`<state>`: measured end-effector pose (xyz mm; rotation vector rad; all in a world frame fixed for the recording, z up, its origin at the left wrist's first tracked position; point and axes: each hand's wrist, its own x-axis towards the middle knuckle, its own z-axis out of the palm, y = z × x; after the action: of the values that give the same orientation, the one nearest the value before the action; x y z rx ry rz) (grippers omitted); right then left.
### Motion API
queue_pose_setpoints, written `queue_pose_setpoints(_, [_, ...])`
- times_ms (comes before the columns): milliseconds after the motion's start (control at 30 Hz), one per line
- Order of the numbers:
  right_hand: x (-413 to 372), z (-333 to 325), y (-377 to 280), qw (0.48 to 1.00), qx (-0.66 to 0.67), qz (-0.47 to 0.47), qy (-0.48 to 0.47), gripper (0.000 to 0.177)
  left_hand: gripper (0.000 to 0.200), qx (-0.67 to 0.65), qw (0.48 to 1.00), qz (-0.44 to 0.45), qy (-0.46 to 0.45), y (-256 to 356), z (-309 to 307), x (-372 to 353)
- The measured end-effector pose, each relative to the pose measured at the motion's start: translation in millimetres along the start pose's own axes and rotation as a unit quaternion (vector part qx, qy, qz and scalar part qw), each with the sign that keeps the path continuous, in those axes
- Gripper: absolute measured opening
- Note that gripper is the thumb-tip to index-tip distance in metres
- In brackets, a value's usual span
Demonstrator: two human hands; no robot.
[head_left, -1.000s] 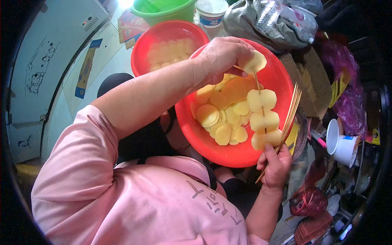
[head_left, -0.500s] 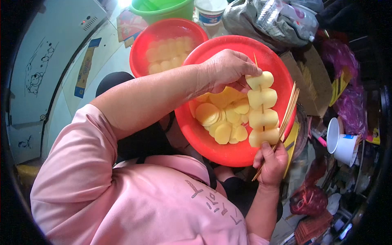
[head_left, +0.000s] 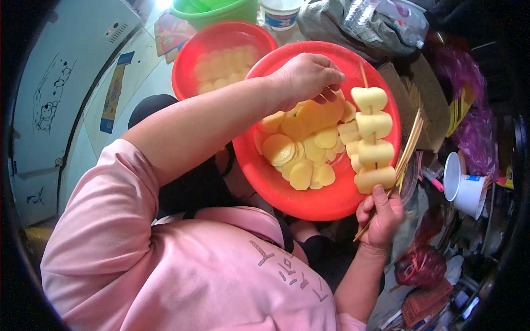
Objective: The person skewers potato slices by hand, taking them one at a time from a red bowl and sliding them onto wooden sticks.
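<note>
My right hand (head_left: 381, 218) is closed around a bundle of thin bamboo skewers (head_left: 409, 144) and the lower end of one loaded skewer. Pale yellow, folded potato-like slices (head_left: 375, 151) are threaded along that skewer, its bare tip pointing up. My left hand (head_left: 309, 80) hovers over the large red basin (head_left: 276, 190), apart from the skewer, fingers loosely bent and nothing visible in them. Beneath it lie many loose thin yellow slices (head_left: 301, 175). Part of the left hand's underside is hidden.
Behind stands a smaller red basin (head_left: 182, 66) with pale pieces in liquid, and a green tub (head_left: 221, 16). A cardboard box (head_left: 433, 99) is right of the large basin. Further right are white plastic tubs (head_left: 470, 196) and a red net bag (head_left: 422, 267).
My left hand has let go of the upper part of the loaded skewer and drawn up and left. My right hand has moved right with the skewers.
</note>
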<state>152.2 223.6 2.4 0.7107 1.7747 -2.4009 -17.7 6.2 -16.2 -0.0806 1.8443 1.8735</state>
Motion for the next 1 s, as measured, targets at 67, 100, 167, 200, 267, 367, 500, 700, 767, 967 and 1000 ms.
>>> queue_pose_setpoints(67, [0,-1,-1,1.0,0.006,-0.003,-0.003,0.012,0.019,0.06,0.998,0.022,0.004,-18,2,10])
queue_pose_setpoints(100, [0,-1,-1,1.0,0.006,-0.004,0.0,0.012,0.019,0.25,0.965,0.079,-0.014,-26,6,12])
queue_pose_setpoints(167, [-1,-2,-2,1.0,0.006,-0.005,0.005,0.012,0.02,0.447,0.883,0.126,-0.065,-41,18,11])
queue_pose_setpoints(200, [-2,-2,-2,1.0,-0.005,-0.002,-0.003,0.012,0.021,0.464,0.872,0.118,-0.098,-48,25,9])
queue_pose_setpoints(267, [-4,-2,-3,1.0,-0.016,0.0,-0.01,0.013,0.022,0.514,0.845,0.096,-0.112,-54,40,4])
queue_pose_setpoints(367, [-5,-3,-4,1.0,-0.013,0.001,-0.018,0.013,0.035,0.634,0.749,0.098,-0.167,-76,56,8])
queue_pose_setpoints(500, [-5,-3,-5,1.0,-0.016,0.0,-0.014,0.014,0.026,0.686,0.707,0.11,-0.133,-80,72,-1])
queue_pose_setpoints(700, [-7,-6,-6,1.0,-0.018,-0.005,-0.021,0.015,0.024,0.681,0.709,0.089,-0.161,-67,73,5])
queue_pose_setpoints(767, [-7,-6,-6,1.0,-0.017,-0.006,-0.019,0.015,0.023,0.67,0.717,0.017,-0.194,-60,70,5])
queue_pose_setpoints(967, [-10,-3,-5,0.999,-0.026,-0.004,-0.032,0.016,0.021,0.536,0.826,0.142,-0.103,-54,22,27])
queue_pose_setpoints(1000, [-11,-3,-5,0.999,-0.035,0.0,-0.035,0.017,0.021,0.537,0.826,0.143,-0.099,-51,15,28])
